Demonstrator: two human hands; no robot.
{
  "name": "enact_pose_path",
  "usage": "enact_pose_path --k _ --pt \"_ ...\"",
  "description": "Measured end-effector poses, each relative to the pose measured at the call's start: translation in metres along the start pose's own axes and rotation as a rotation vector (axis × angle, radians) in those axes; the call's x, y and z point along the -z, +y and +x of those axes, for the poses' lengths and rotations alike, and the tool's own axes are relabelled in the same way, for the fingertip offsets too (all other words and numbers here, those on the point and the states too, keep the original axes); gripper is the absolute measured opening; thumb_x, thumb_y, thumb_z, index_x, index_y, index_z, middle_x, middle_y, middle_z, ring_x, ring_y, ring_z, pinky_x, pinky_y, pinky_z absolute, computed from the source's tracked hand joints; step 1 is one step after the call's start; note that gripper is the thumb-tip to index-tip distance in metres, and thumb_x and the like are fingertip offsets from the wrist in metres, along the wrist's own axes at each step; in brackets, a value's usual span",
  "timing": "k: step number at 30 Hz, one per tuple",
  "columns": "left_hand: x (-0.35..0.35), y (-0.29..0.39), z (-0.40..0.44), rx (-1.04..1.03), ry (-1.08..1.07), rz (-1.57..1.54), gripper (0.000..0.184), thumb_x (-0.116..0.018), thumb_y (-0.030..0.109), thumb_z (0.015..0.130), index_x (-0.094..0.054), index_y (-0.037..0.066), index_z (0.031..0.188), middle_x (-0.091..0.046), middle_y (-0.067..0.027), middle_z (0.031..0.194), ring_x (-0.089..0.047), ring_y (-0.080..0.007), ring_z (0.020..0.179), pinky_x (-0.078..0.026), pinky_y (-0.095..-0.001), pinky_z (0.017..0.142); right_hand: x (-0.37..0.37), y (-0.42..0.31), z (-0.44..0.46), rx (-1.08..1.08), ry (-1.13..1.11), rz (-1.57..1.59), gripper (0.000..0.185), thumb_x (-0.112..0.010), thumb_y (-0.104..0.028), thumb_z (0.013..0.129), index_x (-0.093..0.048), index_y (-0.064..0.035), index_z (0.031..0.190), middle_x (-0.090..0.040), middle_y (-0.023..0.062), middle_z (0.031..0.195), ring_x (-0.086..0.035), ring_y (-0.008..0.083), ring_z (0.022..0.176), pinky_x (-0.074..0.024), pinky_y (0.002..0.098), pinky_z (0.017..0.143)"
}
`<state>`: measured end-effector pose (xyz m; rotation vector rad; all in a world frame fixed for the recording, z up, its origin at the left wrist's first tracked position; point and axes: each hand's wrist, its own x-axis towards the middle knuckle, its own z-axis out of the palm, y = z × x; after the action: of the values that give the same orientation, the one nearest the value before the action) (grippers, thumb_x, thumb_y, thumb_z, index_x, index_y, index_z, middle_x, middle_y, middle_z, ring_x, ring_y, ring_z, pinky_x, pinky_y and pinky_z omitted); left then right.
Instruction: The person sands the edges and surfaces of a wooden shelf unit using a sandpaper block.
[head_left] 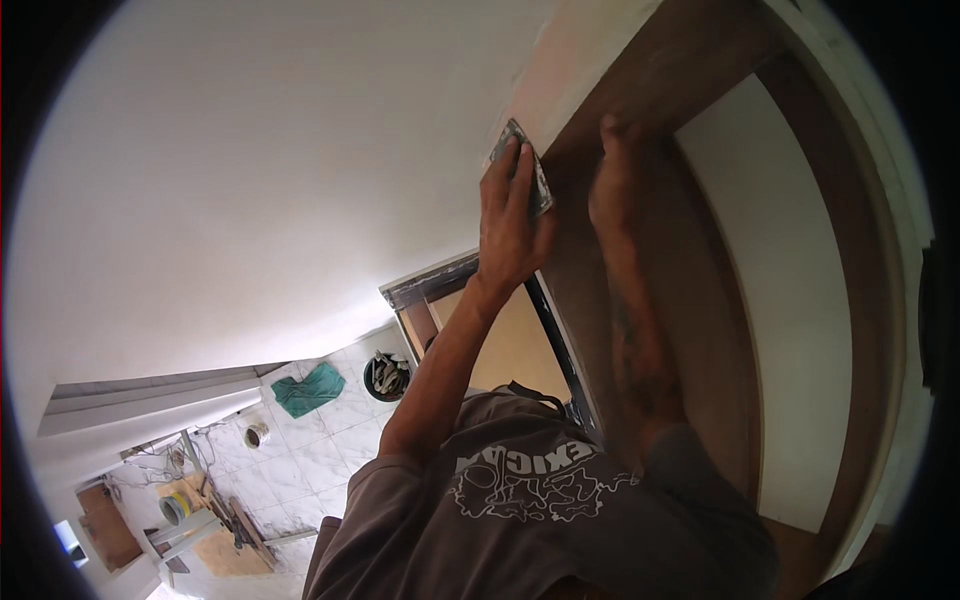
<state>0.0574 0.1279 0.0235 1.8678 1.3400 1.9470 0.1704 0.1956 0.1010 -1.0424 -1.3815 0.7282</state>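
Note:
My left hand (512, 215) is closed on a flat, putty-smeared scraper (543, 192), its fingers laid along the plate. The scraper rests against the white wall surface (330, 150), where that meets a brown wooden frame (650, 90). A pinkish patch (560, 55) runs along the wall edge beyond the tool. My right hand (613, 185) is raised beside the brown wood, to the right of the scraper. One fingertip or thumb points up; the other fingers are in shade and blurred. Whether it touches the wood is unclear.
Below are a dark-framed doorway (430, 285), a black bucket of stuff (387, 376) and a green cloth (308, 389) on the tiled floor (300, 450). A tape roll (175, 508) and boards (232, 552) lie at lower left. A white curved panel (790, 280) stands right.

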Motion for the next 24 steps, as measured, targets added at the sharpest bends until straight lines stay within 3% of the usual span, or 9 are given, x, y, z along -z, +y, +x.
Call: enact_pose_path --k 2,5,9,12,18,24 --pt "0.004 -0.009 0.001 -0.073 -0.055 0.031 0.072 -0.064 0.008 0.088 -0.033 -0.004 0.152 -0.026 -0.0293 0.158 -0.034 -0.0455 0.142 -0.034 -0.0503 0.114 0.001 0.005 0.004 0.053 -0.015 -0.089 0.079 -0.050 -0.036 0.102 -0.015 0.0142 0.152 -0.024 0.0328 0.158 -0.025 0.0385 0.148 -0.0192 0.0406 0.121" --pt "0.008 -0.026 0.010 -0.174 -0.105 -0.057 0.079 -0.065 0.016 0.088 -0.027 -0.005 0.154 -0.020 -0.0311 0.160 -0.025 -0.0471 0.147 -0.027 -0.0520 0.118 -0.003 -0.005 0.002 0.130 -0.020 -0.024 0.077 -0.049 -0.036 0.103 -0.015 0.0121 0.153 -0.024 0.0324 0.158 -0.024 0.0393 0.148 -0.0196 0.0417 0.121" --pt "0.002 -0.041 0.011 -0.181 -0.183 -0.228 0.084 -0.065 0.023 0.090 -0.021 -0.006 0.155 -0.012 -0.0325 0.162 -0.013 -0.0469 0.152 -0.019 -0.0524 0.122 -0.001 0.001 0.000 0.124 -0.029 -0.028 0.077 -0.049 -0.033 0.103 -0.014 0.0112 0.154 -0.019 0.0313 0.160 -0.022 0.0373 0.149 -0.0205 0.0409 0.120" --pt "-0.004 -0.050 0.011 -0.262 -0.180 -0.126 0.084 -0.062 0.033 0.092 -0.021 -0.007 0.155 -0.010 -0.0332 0.163 -0.011 -0.0472 0.152 -0.015 -0.0556 0.122 -0.004 0.003 -0.003 0.064 -0.031 0.098 0.077 -0.049 -0.032 0.103 -0.012 0.0103 0.155 -0.016 0.0304 0.161 -0.020 0.0356 0.150 -0.0202 0.0397 0.121" --pt "0.001 -0.087 0.018 -0.467 -0.261 0.104 0.096 -0.059 0.053 0.090 -0.022 -0.009 0.154 -0.021 -0.0377 0.158 -0.022 -0.0517 0.148 -0.017 -0.0620 0.118 -0.002 0.028 0.004 0.109 -0.005 -0.030 0.079 -0.049 -0.031 0.104 -0.007 0.0098 0.156 -0.014 0.0290 0.162 -0.016 0.0348 0.152 -0.0176 0.0391 0.122" --pt "-0.014 -0.095 0.024 -0.554 -0.198 -0.032 0.099 -0.058 0.053 0.091 -0.022 -0.015 0.152 -0.020 -0.0452 0.154 -0.024 -0.0573 0.145 -0.017 -0.0623 0.118 -0.003 0.052 0.004 0.043 0.050 -0.051 0.078 -0.048 -0.032 0.104 -0.009 0.0110 0.155 -0.015 0.0295 0.162 -0.014 0.0354 0.152 -0.0176 0.0393 0.122"
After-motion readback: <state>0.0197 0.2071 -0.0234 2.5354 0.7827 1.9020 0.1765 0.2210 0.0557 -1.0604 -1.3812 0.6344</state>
